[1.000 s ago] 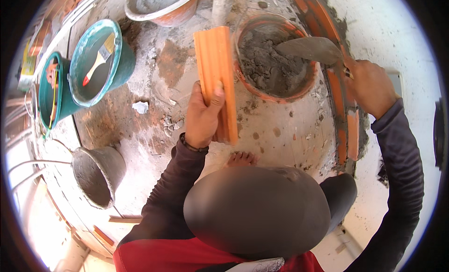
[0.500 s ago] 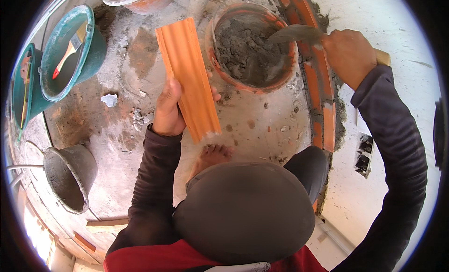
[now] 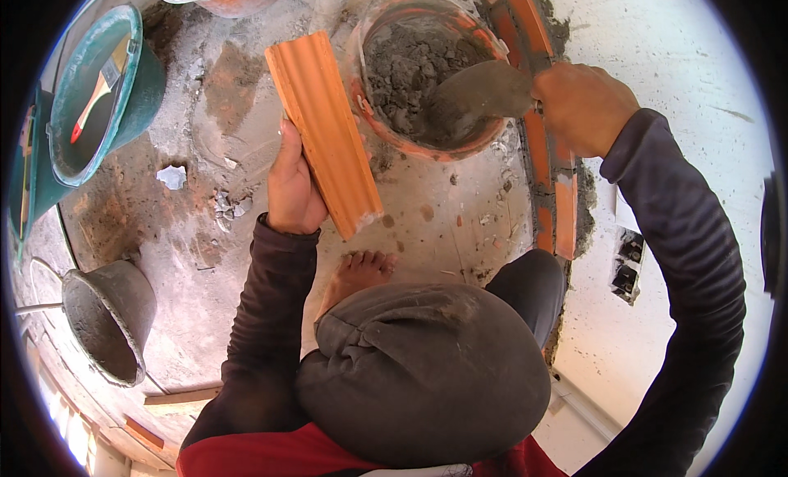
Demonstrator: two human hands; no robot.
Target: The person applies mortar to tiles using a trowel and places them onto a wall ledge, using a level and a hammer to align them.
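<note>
My left hand (image 3: 294, 185) grips a long orange clay brick (image 3: 326, 136) with grooves along its face, held tilted above the floor. The brick's lower end is chipped. My right hand (image 3: 587, 107) is wrapped round the handle of a trowel (image 3: 484, 91). Its grey, mortar-smeared blade reaches over the rim of a round orange tub (image 3: 435, 154), and the tip meets the grey mortar (image 3: 406, 62) inside. Most of the trowel's handle is hidden in my fist.
Right of the tub, a low course of orange bricks (image 3: 566, 218) runs along the white wall (image 3: 657, 58), which has an electrical box (image 3: 628, 268). A teal bucket (image 3: 152, 83) with a paintbrush (image 3: 103, 87) and a grey bucket (image 3: 135, 300) stand left. My bare foot (image 3: 357, 273) is below the brick.
The trowel blade has swung down and left, showing its broad face as it goes into the mortar. My right hand has shifted slightly left. The brick stays in my left hand.
</note>
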